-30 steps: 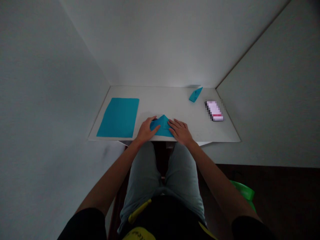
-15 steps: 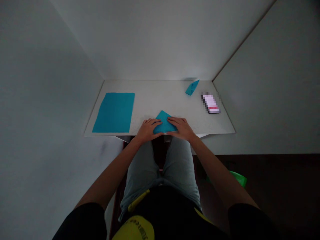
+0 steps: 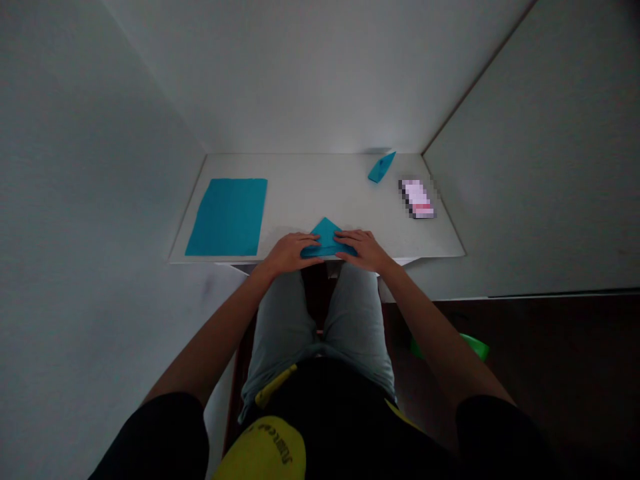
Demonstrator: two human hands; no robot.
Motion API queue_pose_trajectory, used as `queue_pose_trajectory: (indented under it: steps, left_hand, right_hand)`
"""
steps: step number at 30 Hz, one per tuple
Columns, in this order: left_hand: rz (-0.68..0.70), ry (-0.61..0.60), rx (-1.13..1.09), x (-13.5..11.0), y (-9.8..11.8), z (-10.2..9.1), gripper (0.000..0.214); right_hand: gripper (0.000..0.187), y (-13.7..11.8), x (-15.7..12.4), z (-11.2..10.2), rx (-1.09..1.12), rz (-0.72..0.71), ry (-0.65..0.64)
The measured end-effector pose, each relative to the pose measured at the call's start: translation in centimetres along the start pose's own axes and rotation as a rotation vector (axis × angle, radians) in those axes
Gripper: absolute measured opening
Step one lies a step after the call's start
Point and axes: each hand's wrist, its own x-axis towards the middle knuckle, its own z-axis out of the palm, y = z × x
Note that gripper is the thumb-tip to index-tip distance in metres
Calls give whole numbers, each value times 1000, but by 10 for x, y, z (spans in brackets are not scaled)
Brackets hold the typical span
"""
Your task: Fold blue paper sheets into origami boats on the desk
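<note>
A blue paper folded into a triangle (image 3: 327,237) lies at the near edge of the white table (image 3: 320,193). My left hand (image 3: 289,251) rests on its left part and my right hand (image 3: 363,247) on its right part. The fingers of both hands lie flat and press the lower strip of the paper down. A flat blue sheet (image 3: 228,216) lies on the left of the table. A small folded blue paper piece (image 3: 380,167) stands at the back right.
A pixelated flat object (image 3: 417,198) lies at the right of the table. Walls close in the table on the left, back and right. A green object (image 3: 473,347) sits on the dark floor at my right. My knees are under the table's near edge.
Both hands have slid from the sides of the triangle toward its bottom edge. The lower strip is now folded up and pressed flat. The view has shifted slightly.
</note>
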Motion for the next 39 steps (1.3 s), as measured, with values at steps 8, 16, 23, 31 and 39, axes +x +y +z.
queue_pose_trajectory:
  steps: [8, 16, 23, 31, 39]
  left_hand:
    - [-27, -62, -25, 5, 2, -11, 39]
    - [-242, 17, 98, 20, 11, -10, 27]
    - [-227, 203, 204, 19, 20, 9, 28]
    - [-86, 146, 242, -19, 30, 34, 55]
    - [-161, 184, 183, -35, 21, 33, 49]
  right_hand:
    - [26, 2, 13, -7, 2, -50, -35]
    - [25, -11, 32, -8, -106, 154, 80]
    - [38, -40, 10, 22, -173, 119, 225]
    - [70, -34, -21, 44, -133, 59, 173]
    - [60, -11, -43, 33, -77, 101, 225]
